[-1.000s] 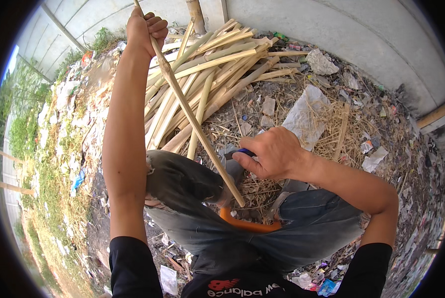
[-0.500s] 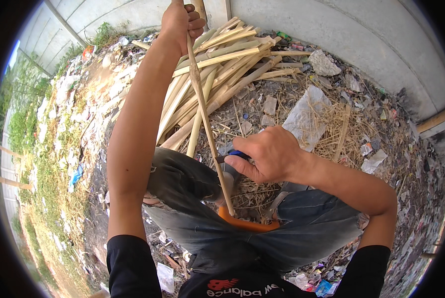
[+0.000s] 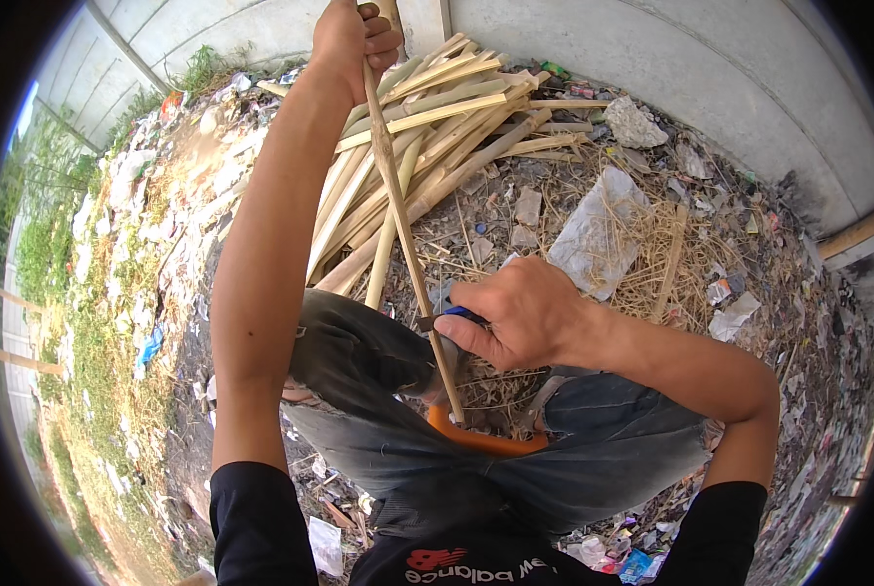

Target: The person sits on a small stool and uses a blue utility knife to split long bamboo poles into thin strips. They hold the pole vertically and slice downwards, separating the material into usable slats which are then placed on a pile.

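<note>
A long bamboo strip (image 3: 395, 186) slants down from the top of the view to between my knees. My left hand (image 3: 354, 44), at arm's length, is closed around its upper part. My right hand (image 3: 525, 313) is wrapped round the blue handle of a knife (image 3: 463, 313). The short dark blade meets the strip in its lower part; most of the handle is hidden in my fist. Between my legs, the strip's lower end is by an orange curved thing (image 3: 481, 442), perhaps a seat edge.
Behind the strip lies a heap of split bamboo (image 3: 457, 137) against a grey concrete wall (image 3: 671, 59). A stone chunk (image 3: 634, 124), a pale flat sheet (image 3: 598, 234) and dry straw (image 3: 662, 259) lie to the right. Litter and weeds (image 3: 56, 234) cover the ground at left.
My right hand and the knife have slid slightly down along the bamboo strip, toward me. My left hand has shifted only a little, still holding the strip.
</note>
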`<state>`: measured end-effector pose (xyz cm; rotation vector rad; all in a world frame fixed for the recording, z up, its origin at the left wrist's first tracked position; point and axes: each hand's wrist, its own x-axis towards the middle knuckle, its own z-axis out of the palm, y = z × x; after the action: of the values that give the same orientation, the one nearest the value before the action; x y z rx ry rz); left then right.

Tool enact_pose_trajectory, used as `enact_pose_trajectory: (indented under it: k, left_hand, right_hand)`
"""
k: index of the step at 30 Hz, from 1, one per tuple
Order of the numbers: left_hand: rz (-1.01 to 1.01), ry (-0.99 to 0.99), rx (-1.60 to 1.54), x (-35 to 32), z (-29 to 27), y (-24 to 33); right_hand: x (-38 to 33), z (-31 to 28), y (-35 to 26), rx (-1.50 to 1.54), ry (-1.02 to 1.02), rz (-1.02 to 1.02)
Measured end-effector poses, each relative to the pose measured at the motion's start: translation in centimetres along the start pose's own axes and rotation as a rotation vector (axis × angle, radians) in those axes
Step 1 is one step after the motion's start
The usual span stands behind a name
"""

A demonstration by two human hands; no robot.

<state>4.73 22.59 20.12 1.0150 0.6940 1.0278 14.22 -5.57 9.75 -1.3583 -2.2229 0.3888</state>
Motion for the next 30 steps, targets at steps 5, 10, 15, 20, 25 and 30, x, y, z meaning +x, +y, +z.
enact_pose_trajectory:
  k: [5, 10, 15, 20, 25, 30]
  left_hand:
    - [-0.020, -0.017, -0.014, -0.1, 0.2, 0.2]
    - [-0.047, -0.041, -0.039, 1.0, -0.8, 0.5]
    - [0.108, -0.031, -0.132, 2.2, -4.1, 4.4]
    - [0.131, 0.085, -0.093, 2.1, -7.9, 4.9]
    - [0.115, 0.110, -0.076, 1.9, -7.1, 4.1]
    - [0.109, 0.063, -0.062, 3.8, -8.2, 3.2]
  right_hand:
    - [0.1, -0.3, -0.1, 0.067, -0.095, -0.015]
    - [-0.5, 0.0, -0.3, 0.151, -0.206, -0.026]
    - [-5.4, 4.8, -2.9, 0.041, -0.750, -0.262]
    - [-4.0, 1.6, 1.7, -0.046, -0.532, -0.080]
    - [-2.0, -1.5, 4.3, 0.493, -0.182, 0.165]
    - [-0.9, -0.3, 1.3, 0.650, -0.167, 0.150]
